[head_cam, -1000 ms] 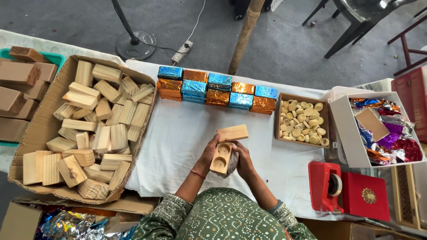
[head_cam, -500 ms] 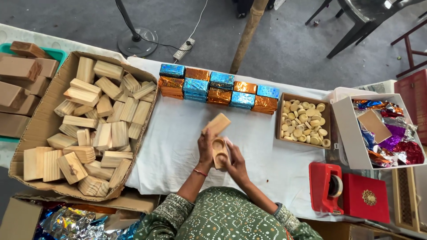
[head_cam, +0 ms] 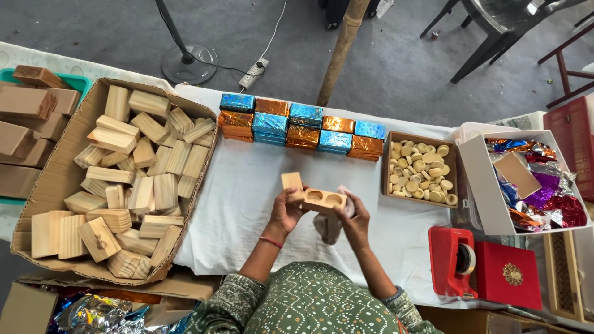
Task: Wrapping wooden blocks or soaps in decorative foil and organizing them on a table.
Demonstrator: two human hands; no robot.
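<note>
At the far left we see loose wood slabs [head_cam: 25, 124] on a teal tray [head_cam: 77, 81]; beside them a cardboard box [head_cam: 52, 179] heaped with pale blocks [head_cam: 133, 179]; below it, crumpled foil [head_cam: 93, 312] in another carton.

On the white cloth [head_cam: 229, 210] our left hand [head_cam: 286, 210] is closed on the left end of a wooden tray [head_cam: 325, 199] with two round hollows, fingers clamped on it; a flat lid [head_cam: 291, 181] stands up just behind the thumb, touching the tray's end; our right hand [head_cam: 357, 218] grips the tray's right end, with a pale rag [head_cam: 331, 226] bunched between palm and table; whether those fingers pinch the rag or only the tray we cannot tell.

Half a second ago the tray stood on end between our palms, lid angled on top; now it lies level, hollows facing up, and the hands have spread apart to its ends; everything else on the table lies as it did.

Behind the hands runs a row of foil-wrapped boxes [head_cam: 297, 128], blue and orange; to the right, a brown box of round discs [head_cam: 421, 173]; then a white box [head_cam: 479, 185] of coloured foil [head_cam: 544, 198]; nearest us, a red tape dispenser [head_cam: 455, 260] just beside a red case [head_cam: 510, 275].
</note>
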